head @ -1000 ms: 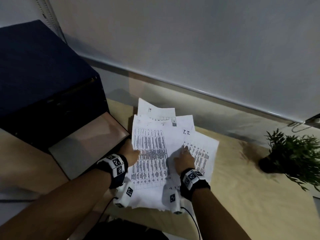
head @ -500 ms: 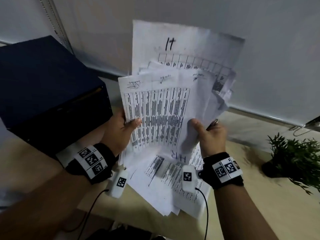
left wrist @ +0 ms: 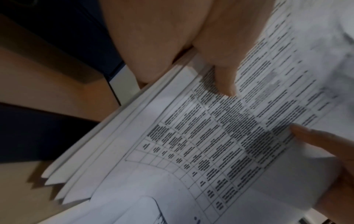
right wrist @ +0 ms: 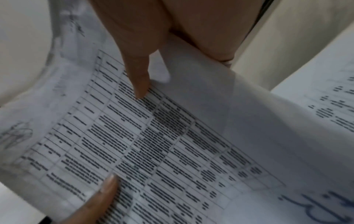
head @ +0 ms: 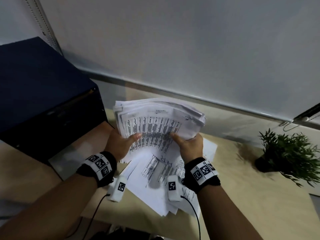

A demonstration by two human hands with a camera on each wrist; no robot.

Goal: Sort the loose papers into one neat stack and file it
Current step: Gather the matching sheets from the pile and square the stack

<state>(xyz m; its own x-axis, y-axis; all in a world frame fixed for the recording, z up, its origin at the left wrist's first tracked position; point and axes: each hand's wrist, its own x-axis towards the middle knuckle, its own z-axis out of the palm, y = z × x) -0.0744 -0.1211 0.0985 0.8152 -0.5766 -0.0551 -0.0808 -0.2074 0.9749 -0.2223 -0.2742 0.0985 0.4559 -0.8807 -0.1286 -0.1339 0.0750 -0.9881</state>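
A thick bundle of printed papers [head: 155, 122] is lifted off the desk, its far end curling away from me, a table of dark text on the top sheet. My left hand [head: 121, 142] grips its left edge, thumb on top; the thumb lies across the print in the left wrist view [left wrist: 220, 72]. My right hand [head: 188, 144] grips the right edge the same way [right wrist: 138, 71]. The edges of the bundle [left wrist: 95, 151] are uneven and fanned. More loose sheets [head: 155, 184] lie spread on the desk beneath my wrists.
A dark blue file box [head: 39, 94] stands at the left on the beige desk [head: 251, 205], its front facing the papers. A small potted plant [head: 285, 153] sits at the right. A wall with a metal rail [head: 207, 99] runs behind the desk.
A second ago both hands lay flat on the papers on the desk. They then lifted a bundle upright; now it has come down lower and its top has tipped away from me.
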